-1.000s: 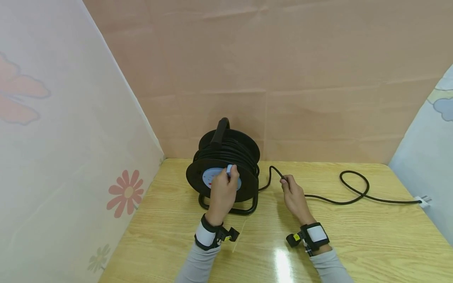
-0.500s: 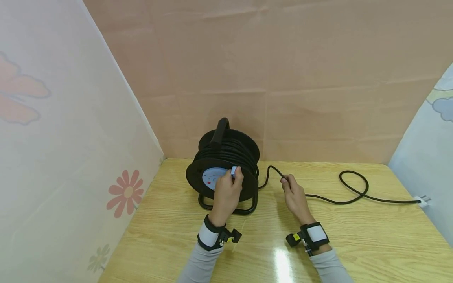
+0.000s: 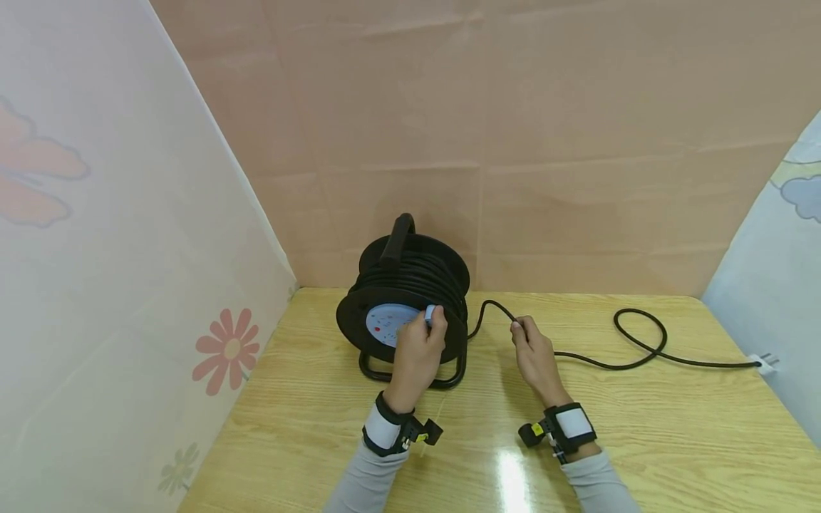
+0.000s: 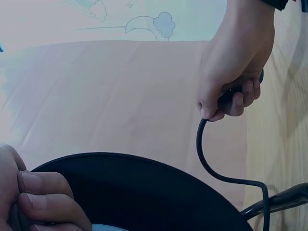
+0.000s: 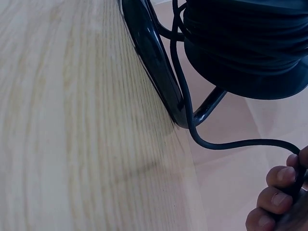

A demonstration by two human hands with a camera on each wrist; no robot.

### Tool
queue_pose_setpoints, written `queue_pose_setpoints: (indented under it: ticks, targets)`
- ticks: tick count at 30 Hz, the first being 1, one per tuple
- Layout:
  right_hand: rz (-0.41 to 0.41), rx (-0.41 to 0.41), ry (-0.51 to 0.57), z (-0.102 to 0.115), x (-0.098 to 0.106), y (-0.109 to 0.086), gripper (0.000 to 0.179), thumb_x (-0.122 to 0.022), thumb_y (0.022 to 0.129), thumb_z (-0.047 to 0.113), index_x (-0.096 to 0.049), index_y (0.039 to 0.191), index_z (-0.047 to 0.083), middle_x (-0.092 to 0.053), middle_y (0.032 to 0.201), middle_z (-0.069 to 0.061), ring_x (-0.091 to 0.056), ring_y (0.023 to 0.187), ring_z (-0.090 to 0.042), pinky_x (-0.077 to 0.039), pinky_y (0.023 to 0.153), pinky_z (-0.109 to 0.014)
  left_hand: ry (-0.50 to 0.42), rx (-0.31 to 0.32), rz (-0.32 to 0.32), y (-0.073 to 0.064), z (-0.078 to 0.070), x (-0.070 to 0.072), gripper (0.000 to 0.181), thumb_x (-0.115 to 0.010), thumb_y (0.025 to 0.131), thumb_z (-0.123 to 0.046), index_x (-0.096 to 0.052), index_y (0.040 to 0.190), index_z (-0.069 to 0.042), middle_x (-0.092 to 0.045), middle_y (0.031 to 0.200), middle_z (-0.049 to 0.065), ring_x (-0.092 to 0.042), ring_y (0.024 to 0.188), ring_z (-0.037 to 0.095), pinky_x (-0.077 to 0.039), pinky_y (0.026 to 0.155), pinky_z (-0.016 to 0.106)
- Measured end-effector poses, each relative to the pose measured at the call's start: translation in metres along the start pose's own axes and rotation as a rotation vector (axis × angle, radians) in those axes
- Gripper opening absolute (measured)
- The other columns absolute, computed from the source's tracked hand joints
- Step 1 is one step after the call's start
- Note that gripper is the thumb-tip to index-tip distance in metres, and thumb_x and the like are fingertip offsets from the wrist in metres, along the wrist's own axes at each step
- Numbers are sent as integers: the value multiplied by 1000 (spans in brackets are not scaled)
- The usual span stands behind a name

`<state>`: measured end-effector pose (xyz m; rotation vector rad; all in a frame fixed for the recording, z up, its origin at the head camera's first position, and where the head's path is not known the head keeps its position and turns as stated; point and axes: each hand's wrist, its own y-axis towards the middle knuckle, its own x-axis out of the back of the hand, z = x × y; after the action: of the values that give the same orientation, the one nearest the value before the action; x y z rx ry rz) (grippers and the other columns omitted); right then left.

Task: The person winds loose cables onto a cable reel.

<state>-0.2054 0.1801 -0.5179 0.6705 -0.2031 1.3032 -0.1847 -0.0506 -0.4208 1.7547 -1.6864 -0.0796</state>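
A black cable reel (image 3: 417,274) with a carrying handle (image 3: 399,242) stands on the table, black cable wound round its drum. On its front face is a light blue socket panel (image 3: 383,324). My left hand (image 3: 415,353) grips a light blue crank knob (image 3: 430,313) at the right of that face. In the left wrist view the curled fingers (image 4: 45,199) hide most of the knob. To the right of the reel, my right hand (image 3: 535,360) holds the loose cable (image 3: 490,303), which runs from the drum through the fingers. The right wrist view shows fingers (image 5: 276,199) curled round it.
Beyond the right hand the cable makes a loop (image 3: 641,313) and ends in a white plug (image 3: 763,364) near the table's right edge. The reel's tubular foot (image 3: 442,383) rests on the wooden table (image 3: 295,442). A brown-pink backdrop (image 3: 577,178) rises behind.
My left hand and the knob have moved right and slightly down along the reel's face, and the panel has turned a little. The right hand and the cable it holds have barely moved.
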Motion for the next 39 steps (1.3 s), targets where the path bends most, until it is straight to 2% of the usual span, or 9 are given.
queue_pose_setpoints:
  ticks: [7,15,22,29,39]
  targets:
    - [-1,-6,-5,0,0,0,36,-29,107,41,-50,105,12,-55,86,-18,-40,55,-22,-35,49,-32,3,11,12,-2,-2,-4,47,-36,105,-38,-47,68,-12,-52,55,-2,-49,46,9,-39,41,24]
    - [-8,-11,-25,1,-1,0,35,-29,107,39,-51,101,12,-56,84,-17,-41,54,-21,-35,47,-31,15,26,33,-6,0,-10,46,-36,105,-38,-44,67,-13,-50,55,-3,-48,46,8,-37,41,22]
    - [8,-17,-46,0,-3,0,37,-29,107,39,-53,101,11,-56,82,-15,-42,56,-22,-35,47,-31,57,0,55,-11,4,-18,48,-35,105,-40,-40,65,-14,-38,52,-5,-36,42,8,-29,39,21]
    - [29,-9,-57,0,-4,-2,36,-31,107,37,-55,103,11,-47,71,-6,-41,53,-21,-35,46,-31,62,43,108,-17,6,-25,48,-33,105,-43,-43,68,-14,-39,54,-6,-38,43,8,-32,40,21]
    - [65,2,-58,-3,-6,-3,43,-33,106,40,-60,107,6,-46,67,-6,-40,51,-20,-35,47,-31,91,60,111,-23,11,-33,46,-36,105,-40,-40,66,-14,-28,55,-6,-30,44,7,-25,40,21]
